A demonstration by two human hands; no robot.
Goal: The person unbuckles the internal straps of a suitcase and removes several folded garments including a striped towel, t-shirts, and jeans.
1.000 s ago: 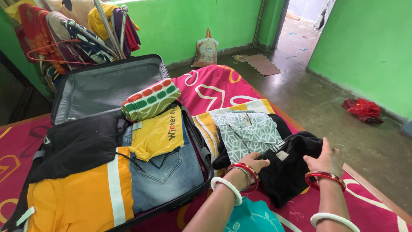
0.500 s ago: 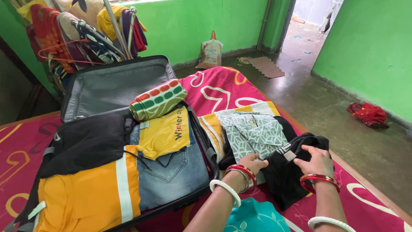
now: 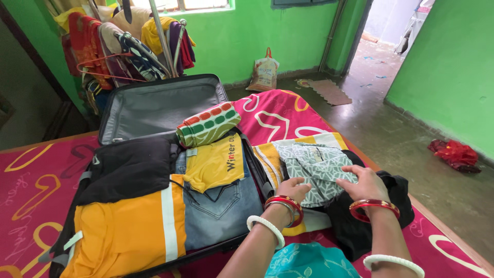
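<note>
My left hand (image 3: 294, 188) and my right hand (image 3: 364, 183) are both on a folded grey-green patterned shirt (image 3: 315, 162), the left at its near edge, the right over its right corner. The shirt lies on a yellow striped cloth (image 3: 266, 154). A crumpled black garment (image 3: 399, 203) sits under and beside my right wrist. To the left is an open suitcase (image 3: 159, 105) packed with a black garment (image 3: 128, 167), an orange jacket with a white stripe (image 3: 123, 234), jeans (image 3: 221, 213), a yellow T-shirt (image 3: 213, 167) and a spotted rolled cloth (image 3: 208, 123).
Everything rests on a bed with a pink patterned cover (image 3: 280, 110). A rack hung with clothes (image 3: 128, 46) stands behind the suitcase. On the floor are a bag (image 3: 265, 72), a doormat (image 3: 329, 91) and a red cloth (image 3: 455, 153). A teal cloth (image 3: 309, 262) lies near me.
Both hands have left the black garment and moved up onto the patterned shirt. The black garment now lies loose at the right. The view has shifted right and down.
</note>
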